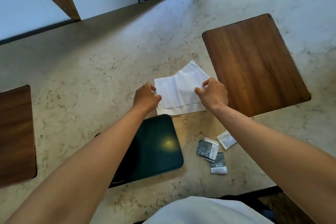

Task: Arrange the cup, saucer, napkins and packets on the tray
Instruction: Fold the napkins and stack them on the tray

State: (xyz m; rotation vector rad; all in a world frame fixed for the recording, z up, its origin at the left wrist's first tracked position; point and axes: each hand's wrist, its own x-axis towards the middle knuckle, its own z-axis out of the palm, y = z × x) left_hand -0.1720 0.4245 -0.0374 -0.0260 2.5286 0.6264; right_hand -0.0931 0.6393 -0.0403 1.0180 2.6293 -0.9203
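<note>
Item 1, nearest: dark green tray [156,151], glossy, rounded corners, lying flat on the pale marbled counter [91,71] at the near edge. The left forearm crosses its left part; a darker curved shape shows beneath that arm, possibly the saucer, though the view is too obstructed to say.

Item 2: packets [214,152], three or so small flat sachets, loose on the counter just right of the tray, two dark ones overlapping, one white one beside them. Judged light and slick; best pinched by an edge or gathered into a stack.

Item 3: napkins [178,89], white paper sheets, creased and fanned unevenly, lying on the counter just beyond the tray's far edge. Judged very light, limp and easily torn or scattered; best held at opposite edges and kept together as one pile.

Item 4: left hand [146,96], fingers curled, pinching the napkins' left edge.

Item 5: right hand [213,93], thumb and fingers closed on the napkins' right edge.

Item 6: wooden inlay panel [254,63], set in the counter right of the napkins; a second panel [16,132] at far left.

Cup: not in view.
</note>
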